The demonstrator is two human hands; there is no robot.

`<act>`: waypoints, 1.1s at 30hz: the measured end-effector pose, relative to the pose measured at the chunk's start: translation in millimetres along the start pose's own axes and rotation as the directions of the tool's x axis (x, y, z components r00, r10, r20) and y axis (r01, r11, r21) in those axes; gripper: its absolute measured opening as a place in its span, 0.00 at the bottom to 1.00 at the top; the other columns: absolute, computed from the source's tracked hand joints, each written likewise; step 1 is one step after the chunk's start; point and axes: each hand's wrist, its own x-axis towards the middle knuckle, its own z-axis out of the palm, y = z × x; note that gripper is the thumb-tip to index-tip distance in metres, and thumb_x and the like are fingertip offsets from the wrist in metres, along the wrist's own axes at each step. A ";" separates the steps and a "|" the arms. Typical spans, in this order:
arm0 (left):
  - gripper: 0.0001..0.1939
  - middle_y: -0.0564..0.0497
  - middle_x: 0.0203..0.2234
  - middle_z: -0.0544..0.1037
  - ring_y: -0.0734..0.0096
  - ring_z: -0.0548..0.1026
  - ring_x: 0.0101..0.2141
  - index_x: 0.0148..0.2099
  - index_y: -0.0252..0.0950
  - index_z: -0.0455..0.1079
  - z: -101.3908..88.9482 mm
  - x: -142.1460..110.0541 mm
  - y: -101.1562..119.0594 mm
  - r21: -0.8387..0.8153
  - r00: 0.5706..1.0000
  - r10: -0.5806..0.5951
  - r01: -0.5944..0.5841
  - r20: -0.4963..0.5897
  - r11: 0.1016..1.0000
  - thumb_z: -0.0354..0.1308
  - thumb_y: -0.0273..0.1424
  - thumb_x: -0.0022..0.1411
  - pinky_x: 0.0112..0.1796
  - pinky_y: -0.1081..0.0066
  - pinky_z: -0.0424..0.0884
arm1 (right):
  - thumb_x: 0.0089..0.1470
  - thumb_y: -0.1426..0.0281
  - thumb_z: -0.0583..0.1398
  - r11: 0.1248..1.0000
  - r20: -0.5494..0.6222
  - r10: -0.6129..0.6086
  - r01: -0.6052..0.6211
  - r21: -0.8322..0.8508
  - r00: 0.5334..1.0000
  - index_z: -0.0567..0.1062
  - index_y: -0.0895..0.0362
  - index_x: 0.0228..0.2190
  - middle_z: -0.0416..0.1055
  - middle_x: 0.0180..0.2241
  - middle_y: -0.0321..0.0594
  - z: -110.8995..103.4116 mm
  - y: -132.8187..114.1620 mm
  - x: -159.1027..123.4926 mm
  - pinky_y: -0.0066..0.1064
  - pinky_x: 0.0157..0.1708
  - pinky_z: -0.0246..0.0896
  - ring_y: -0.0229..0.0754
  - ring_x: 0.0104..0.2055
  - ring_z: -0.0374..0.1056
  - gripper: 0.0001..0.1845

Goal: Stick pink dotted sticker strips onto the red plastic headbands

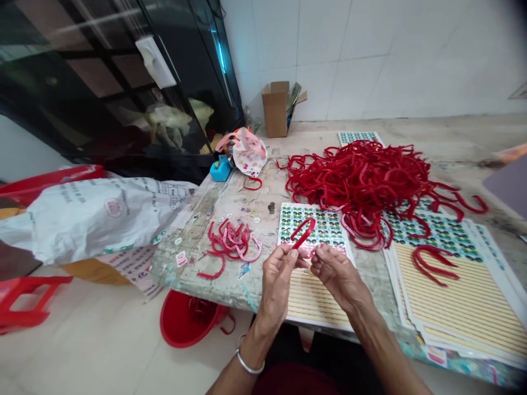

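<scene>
My left hand (280, 277) is closed on a U-shaped red headband (305, 235), pinching one end while the curve points up and away. Close beside it, my right hand (338, 274) has its thumb and fingertips pressed together; what small piece they hold is too small to make out. Both hands are over a sheet of printed stickers (319, 296), with blue-green pictures at the top and yellow striped rows below. Left of the hands lies a small heap of red and pink headbands (233, 241). A large tangled pile of red headbands (362, 173) spreads beyond the hands.
More sticker sheets (461, 296) are stacked at the right, with a few headbands on them. A blue tape dispenser (220, 169), a patterned bag (249, 156) and a cardboard box (275, 112) stand toward the back. A red bucket (187, 321) sits below the worn table's edge (206, 293).
</scene>
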 end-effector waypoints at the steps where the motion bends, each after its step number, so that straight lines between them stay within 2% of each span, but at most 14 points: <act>1: 0.07 0.49 0.32 0.77 0.74 0.72 0.30 0.35 0.34 0.72 -1.5 -0.4 -2.1 0.000 1.000 -0.012 0.012 -0.008 1.000 0.55 0.32 0.61 0.38 0.73 0.67 | 0.46 0.66 0.66 0.999 -0.024 -0.031 0.031 -0.023 0.999 0.73 0.54 0.25 0.66 0.24 0.32 -1.7 0.2 0.5 0.27 0.27 0.59 0.35 0.26 0.62 0.07; 3: 0.07 0.49 0.32 0.76 0.75 0.72 0.30 0.36 0.34 0.72 -3.9 -1.1 -7.3 -0.028 0.998 -0.052 0.051 -0.037 0.998 0.56 0.32 0.60 0.38 0.73 0.66 | 0.47 0.67 0.66 0.986 -0.072 -0.137 0.130 -0.100 0.988 0.71 0.53 0.25 0.67 0.26 0.31 -4.1 -1.3 0.1 0.27 0.28 0.58 0.34 0.26 0.61 0.07; 5: 0.07 0.50 0.32 0.76 0.77 0.71 0.28 0.36 0.34 0.72 -5.1 -1.7 -12.8 -0.082 0.992 -0.108 0.103 -0.058 0.991 0.57 0.32 0.59 0.36 0.74 0.66 | 0.49 0.66 0.64 0.944 -0.080 -0.265 0.241 -0.223 0.961 0.70 0.52 0.26 0.70 0.33 0.33 -3.4 -6.4 -1.4 0.29 0.31 0.59 0.35 0.27 0.61 0.07; 8: 0.07 0.52 0.29 0.74 0.81 0.68 0.24 0.34 0.32 0.72 -4.4 -2.7 -18.4 -0.154 0.983 -0.174 0.163 -0.057 0.974 0.58 0.32 0.58 0.32 0.76 0.66 | 0.52 0.66 0.61 0.844 0.034 -0.371 0.353 -0.405 0.928 0.68 0.54 0.25 0.68 0.48 0.39 2.6 -16.7 -1.7 0.34 0.39 0.59 0.41 0.38 0.65 0.09; 10: 0.07 0.52 0.27 0.74 0.82 0.67 0.23 0.35 0.31 0.72 -2.8 -3.6 -19.6 -0.176 0.981 -0.194 0.185 -0.033 0.967 0.58 0.31 0.58 0.31 0.77 0.65 | 0.52 0.65 0.61 0.802 0.127 -0.361 0.377 -0.463 0.924 0.67 0.54 0.23 0.67 0.50 0.43 6.3 -21.0 1.1 0.37 0.44 0.58 0.47 0.48 0.63 0.10; 12: 0.07 0.51 0.26 0.74 0.81 0.68 0.23 0.35 0.30 0.73 -1.1 -4.6 -19.4 -0.184 0.978 -0.207 0.202 -0.009 0.962 0.58 0.30 0.58 0.31 0.77 0.65 | 0.53 0.65 0.61 0.796 0.182 -0.321 0.369 -0.480 0.929 0.67 0.54 0.24 0.68 0.49 0.44 7.4 -21.6 5.6 0.39 0.47 0.57 0.48 0.51 0.62 0.10; 19: 0.07 0.50 0.26 0.75 0.79 0.69 0.24 0.30 0.31 0.71 0.0 -5.7 -18.2 -0.169 0.979 -0.202 0.200 0.004 0.965 0.57 0.28 0.58 0.32 0.76 0.64 | 0.53 0.65 0.61 0.781 0.243 -0.286 0.373 -0.500 0.927 0.70 0.54 0.26 0.67 0.46 0.43 -0.2 -15.2 15.3 0.39 0.47 0.57 0.46 0.48 0.63 0.08; 33: 0.07 0.50 0.25 0.73 0.77 0.68 0.25 0.32 0.31 0.72 2.2 -4.9 -17.3 -0.124 0.981 -0.195 0.194 0.011 0.973 0.56 0.29 0.59 0.33 0.74 0.64 | 0.53 0.68 0.61 0.781 0.227 -0.309 0.382 -0.495 0.924 0.67 0.55 0.25 0.67 0.42 0.41 -1.5 -12.8 16.9 0.35 0.43 0.58 0.44 0.45 0.63 0.08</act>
